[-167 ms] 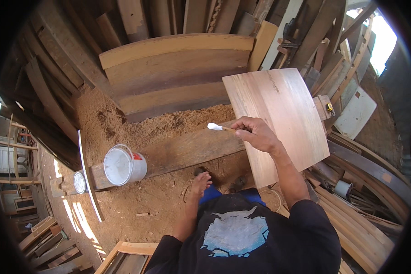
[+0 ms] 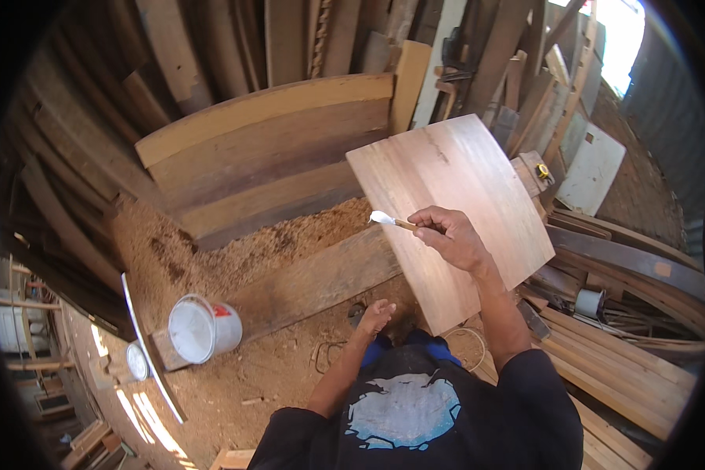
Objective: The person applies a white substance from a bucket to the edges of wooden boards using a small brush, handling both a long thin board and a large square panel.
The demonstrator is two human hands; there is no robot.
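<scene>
In my right hand (image 2: 450, 237) is a slim wooden stick (image 2: 404, 224), pinched between thumb and fingers, with a white, wet-looking blob (image 2: 381, 217) on its tip. The stick is held above the left edge of a pale wooden panel (image 2: 470, 188), which lies tilted across the right end of a long plank (image 2: 305, 278). Lower down, my left hand (image 2: 378, 316) hangs in front of my body, holding nothing, its fingers loosely bent. A white bucket (image 2: 227, 327) stands toward the plank's left end.
A small round white container (image 2: 138, 362) and a thin curved pale strip (image 2: 150, 352) are left of the bucket. Curved boards (image 2: 266, 133) stand behind a sawdust heap (image 2: 251, 254). A yellow tape measure (image 2: 542, 171) sits beyond the panel; stacked lumber (image 2: 603, 360) lies right.
The view has turned, so the bucket and plank appear lower and further left. My right hand still holds the stick, now over the panel's edge; my left hand has shifted toward the panel.
</scene>
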